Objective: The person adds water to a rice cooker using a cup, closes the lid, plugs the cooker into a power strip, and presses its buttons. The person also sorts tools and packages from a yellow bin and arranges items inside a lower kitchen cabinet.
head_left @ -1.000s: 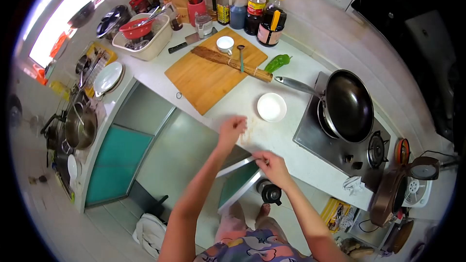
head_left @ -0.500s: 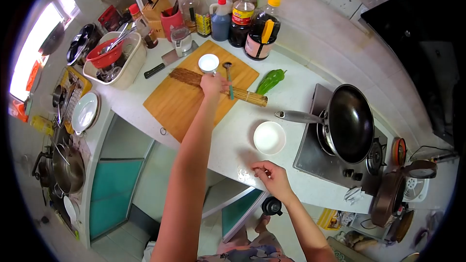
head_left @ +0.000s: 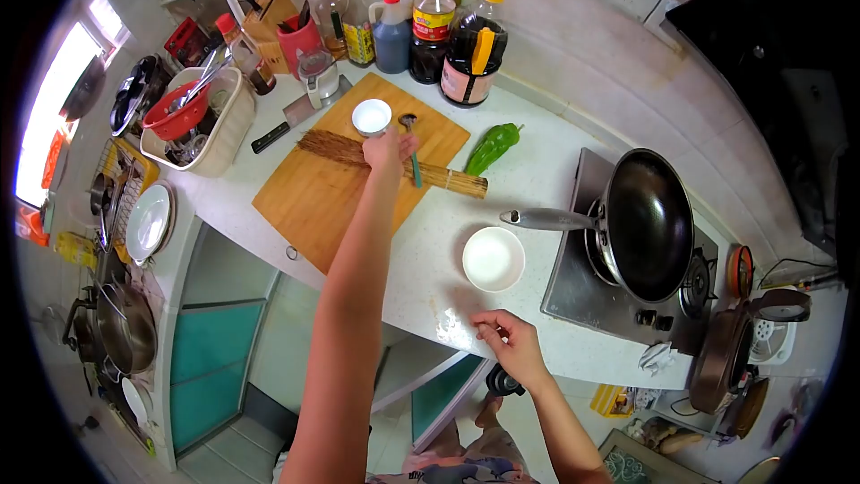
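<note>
My left hand [head_left: 385, 152] reaches over the wooden cutting board [head_left: 305, 206], its fingers at the near rim of a small white bowl [head_left: 371, 115], apparently gripping it. Under that hand a bundle of thin brown sticks, a bamboo pot-scrubbing brush [head_left: 452, 181], lies across the board. A spoon with a teal handle [head_left: 416, 166] rests just right of the hand. My right hand [head_left: 515, 350] hovers by the counter's front edge, fingers loosely curled, with nothing visible in them. Beyond it stands a larger white bowl [head_left: 494, 259]. A green pepper [head_left: 493, 149] lies right of the board.
A wok [head_left: 649, 224] sits on the gas stove [head_left: 582, 305], its handle pointing left over the counter. Several sauce bottles [head_left: 433, 31] line the wall. A cleaver [head_left: 300, 111] lies behind the board. At left is a plastic basin [head_left: 235, 116] of utensils.
The view has shifted slightly, moving the board and bottles a little left in frame. My left hand stays at the small bowl. My right hand has moved slightly relative to the counter.
</note>
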Demonstrator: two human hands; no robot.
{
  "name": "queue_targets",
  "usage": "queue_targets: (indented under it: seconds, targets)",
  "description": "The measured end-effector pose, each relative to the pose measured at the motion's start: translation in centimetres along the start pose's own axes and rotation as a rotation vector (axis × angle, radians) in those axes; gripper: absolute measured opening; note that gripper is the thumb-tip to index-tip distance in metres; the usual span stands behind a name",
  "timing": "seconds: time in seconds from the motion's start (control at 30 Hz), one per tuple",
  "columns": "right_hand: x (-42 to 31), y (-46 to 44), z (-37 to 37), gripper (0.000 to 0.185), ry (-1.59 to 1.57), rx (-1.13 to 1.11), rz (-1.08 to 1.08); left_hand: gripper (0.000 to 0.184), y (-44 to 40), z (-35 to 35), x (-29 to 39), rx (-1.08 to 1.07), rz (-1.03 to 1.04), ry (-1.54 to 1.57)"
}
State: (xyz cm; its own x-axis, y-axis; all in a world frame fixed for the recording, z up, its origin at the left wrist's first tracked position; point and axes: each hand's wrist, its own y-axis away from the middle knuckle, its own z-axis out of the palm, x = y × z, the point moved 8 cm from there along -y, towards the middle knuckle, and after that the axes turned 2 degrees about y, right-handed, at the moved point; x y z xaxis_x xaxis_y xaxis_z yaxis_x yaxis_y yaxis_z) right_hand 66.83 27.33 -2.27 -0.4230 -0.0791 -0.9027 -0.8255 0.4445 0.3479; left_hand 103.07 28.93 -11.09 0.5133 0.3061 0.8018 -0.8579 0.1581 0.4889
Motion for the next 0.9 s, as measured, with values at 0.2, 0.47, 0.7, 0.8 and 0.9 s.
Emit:
queue_targets:
  seconds: [0.2,0.47,0.7,0.8,0.9]
  targets:
    - [0.6,0.9,-1.2,0.017,0.022,0.043,0.015,0.027,-1.9,-0.3,-1.3,-0.008,0.001,0.172]
    - [0.8,3.3,-1.3,0.017,-0.003,0.031,-0.005,0.027,7.8,-2.7,4.5,-0.163,0.331,-0.295]
    - [3.6,9.6,-3.2,0.016,-0.070,-0.003,0.012,0.027,25.5,-4.0,6.1,-0.362,0.451,-0.744]
    - [5.2,13.5,-5.6,0.016,-0.043,0.035,-0.029,0.026,34.3,-2.8,4.4,-0.445,0.501,-0.906]
    - [6.5,18.7,-9.1,0.017,-0.063,0.087,-0.071,0.023,42.2,-1.0,0.4,-0.548,0.499,-0.957]
